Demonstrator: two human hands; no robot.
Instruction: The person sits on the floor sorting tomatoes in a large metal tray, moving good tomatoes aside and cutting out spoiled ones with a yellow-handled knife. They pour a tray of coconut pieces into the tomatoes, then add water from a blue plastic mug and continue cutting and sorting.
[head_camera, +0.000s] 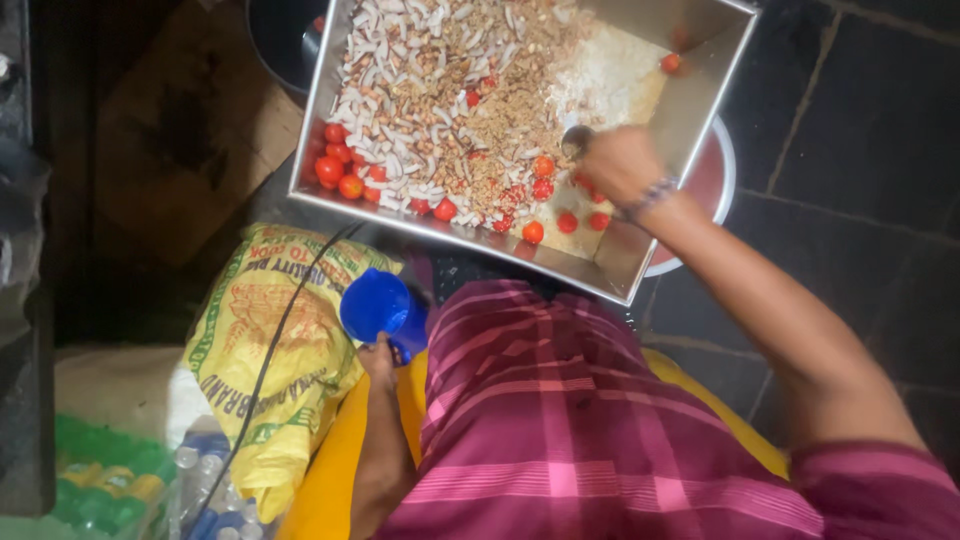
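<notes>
Right hand (622, 165) fingers curled tight round a spoon (576, 141), bowl pointing left into the mix of coconut slivers, crumbs and cherries in the steel tray (700, 90). Left hand (378, 358) closed on a blue jug (378, 305), low beside the yellow sack (270, 350), well apart from the tray.

Your way across the square steel tray (640, 262) is heaped with mix upper left; bare metal at upper right stays passable.

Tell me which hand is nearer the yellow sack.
Left. The left hand, holding a blue mug, is right beside the yellow sack; the right hand is over the steel tray.
</notes>
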